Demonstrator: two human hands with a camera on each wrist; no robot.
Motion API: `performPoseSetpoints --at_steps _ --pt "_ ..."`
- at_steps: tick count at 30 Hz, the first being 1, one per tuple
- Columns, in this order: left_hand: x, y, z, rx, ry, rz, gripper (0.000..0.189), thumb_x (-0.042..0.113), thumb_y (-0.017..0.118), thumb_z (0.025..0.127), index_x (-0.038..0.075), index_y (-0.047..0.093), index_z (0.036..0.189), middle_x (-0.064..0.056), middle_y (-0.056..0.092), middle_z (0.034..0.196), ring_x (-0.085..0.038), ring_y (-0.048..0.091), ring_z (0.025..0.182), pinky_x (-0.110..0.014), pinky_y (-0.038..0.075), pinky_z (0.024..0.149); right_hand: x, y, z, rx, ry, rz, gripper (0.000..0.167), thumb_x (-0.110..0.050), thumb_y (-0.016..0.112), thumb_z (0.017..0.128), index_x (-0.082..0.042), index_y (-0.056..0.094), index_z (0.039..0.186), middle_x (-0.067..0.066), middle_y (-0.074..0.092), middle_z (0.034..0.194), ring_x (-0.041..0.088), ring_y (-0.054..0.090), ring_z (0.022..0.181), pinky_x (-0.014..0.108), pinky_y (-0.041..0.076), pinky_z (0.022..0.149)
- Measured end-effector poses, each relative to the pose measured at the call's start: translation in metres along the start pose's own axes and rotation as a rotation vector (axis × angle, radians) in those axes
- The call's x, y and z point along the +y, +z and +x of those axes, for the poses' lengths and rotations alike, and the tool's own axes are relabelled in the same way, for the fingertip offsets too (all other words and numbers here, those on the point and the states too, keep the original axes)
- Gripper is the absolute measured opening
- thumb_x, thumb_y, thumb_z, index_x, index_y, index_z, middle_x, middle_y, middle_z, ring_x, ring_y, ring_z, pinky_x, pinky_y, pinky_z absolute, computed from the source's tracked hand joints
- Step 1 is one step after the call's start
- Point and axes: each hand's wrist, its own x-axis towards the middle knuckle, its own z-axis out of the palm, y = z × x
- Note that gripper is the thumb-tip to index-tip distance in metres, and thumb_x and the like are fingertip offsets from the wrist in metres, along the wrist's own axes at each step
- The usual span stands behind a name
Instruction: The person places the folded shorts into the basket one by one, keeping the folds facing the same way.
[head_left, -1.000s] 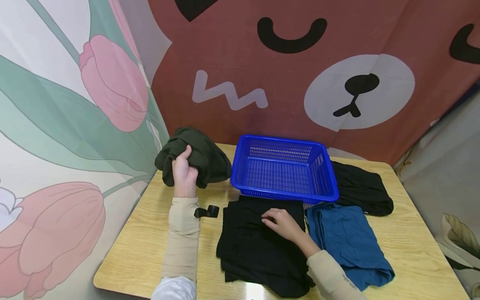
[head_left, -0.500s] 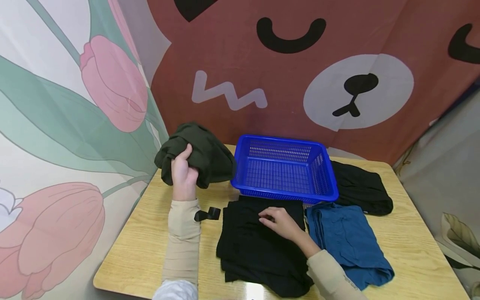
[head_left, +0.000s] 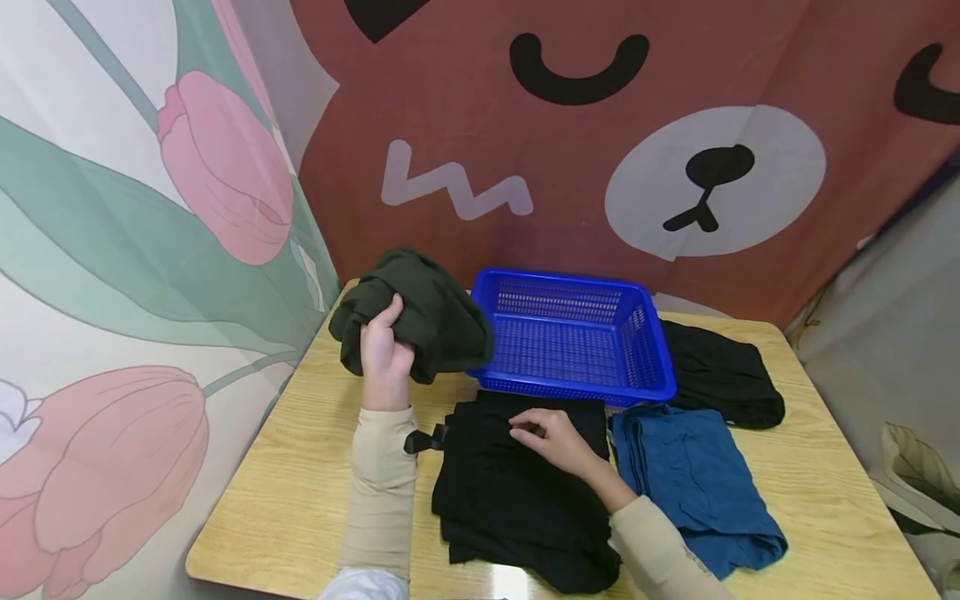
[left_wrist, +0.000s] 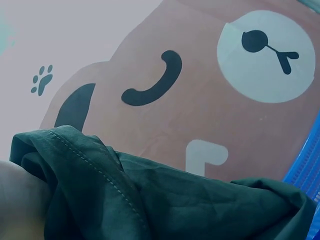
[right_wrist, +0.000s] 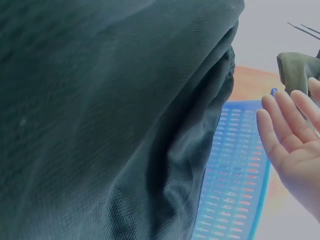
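Observation:
In the head view, my left hand (head_left: 386, 350) grips a bunched dark green garment (head_left: 435, 321), thumb on the near side. The garment is held up at the left of the blue plastic basket (head_left: 480, 379), its right end overlapping the basket's left rim. A stitched seam shows on the green cloth (left_wrist: 95, 175) in the left wrist view. My right hand (head_left: 555, 440) is over a folded black garment (head_left: 517, 508), fingers loosely bent and holding nothing; whether it touches the cloth I cannot tell. Dark cloth (right_wrist: 110, 110) fills much of the right wrist view.
A folded blue garment (head_left: 697, 483) lies right of the black one on the wooden table (head_left: 262, 517). Another black garment (head_left: 723, 375) lies beyond it, beside the basket's right side. A printed bear curtain (head_left: 450, 100) hangs behind the table, a tulip curtain (head_left: 112, 250) at left.
My left hand has carried the green garment a little to the right, so that it now overlaps the basket's left rim. My right hand has shifted slightly left.

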Motion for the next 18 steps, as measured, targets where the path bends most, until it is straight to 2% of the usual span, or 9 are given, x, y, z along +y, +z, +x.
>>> performPoseSetpoints --at_steps 5,8,12,14,18 --pt "-0.008 0.001 -0.006 -0.022 -0.033 0.026 0.048 -0.013 0.043 0.087 0.002 0.034 0.131 -0.013 0.039 0.131 -0.025 0.039 0.120 -0.034 0.036 0.095 -0.032 -0.010 0.008 0.028 0.063 0.159 0.015 0.002 0.058 0.084 0.008 0.063 0.097 0.020 0.063 0.089 0.020 0.060 0.073 0.034 0.051 0.060" --pt "-0.014 0.001 -0.010 -0.040 -0.055 0.032 0.049 -0.013 0.043 0.087 0.002 0.032 0.133 -0.013 0.038 0.133 -0.025 0.038 0.120 -0.034 0.035 0.096 -0.041 -0.012 0.012 0.023 0.085 0.257 0.017 0.004 0.055 0.085 0.012 0.060 0.099 0.023 0.062 0.090 0.025 0.061 0.074 0.039 0.051 0.061" --pt "-0.021 0.002 -0.017 -0.049 -0.077 0.032 0.049 -0.012 0.042 0.088 0.003 0.031 0.134 -0.013 0.037 0.134 -0.026 0.037 0.121 -0.034 0.034 0.097 -0.037 -0.008 0.017 -0.004 0.082 0.423 0.019 0.007 0.047 0.089 0.016 0.055 0.103 0.030 0.059 0.091 0.037 0.060 0.081 0.046 0.050 0.064" --pt "-0.026 0.002 -0.021 -0.054 -0.093 0.031 0.050 -0.011 0.042 0.088 0.004 0.030 0.135 -0.012 0.037 0.134 -0.026 0.037 0.122 -0.034 0.033 0.097 -0.030 -0.004 0.019 -0.016 0.090 0.503 0.021 0.005 0.043 0.091 0.017 0.053 0.106 0.032 0.058 0.092 0.039 0.059 0.083 0.047 0.050 0.065" --pt "-0.036 0.005 -0.028 -0.064 -0.117 0.045 0.050 -0.011 0.042 0.089 0.002 0.029 0.135 -0.013 0.036 0.135 -0.026 0.037 0.122 -0.035 0.034 0.097 -0.018 0.005 0.024 -0.027 0.140 0.700 0.032 -0.009 0.039 0.096 0.018 0.048 0.111 0.031 0.058 0.095 0.032 0.061 0.086 0.045 0.050 0.068"
